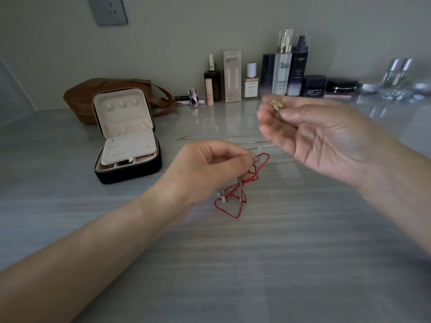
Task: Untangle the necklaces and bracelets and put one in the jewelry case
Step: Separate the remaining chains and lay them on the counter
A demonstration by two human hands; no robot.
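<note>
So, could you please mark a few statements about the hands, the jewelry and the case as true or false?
The jewelry case stands open. True.
The left hand pinches a blue cord. False: the cord that the left hand grips is red.
The right hand holds a small gold piece above the table. True.
The silver chains lie inside the case. False: the silver chains lie on the table.
A brown bag sits behind the case. True.
</note>
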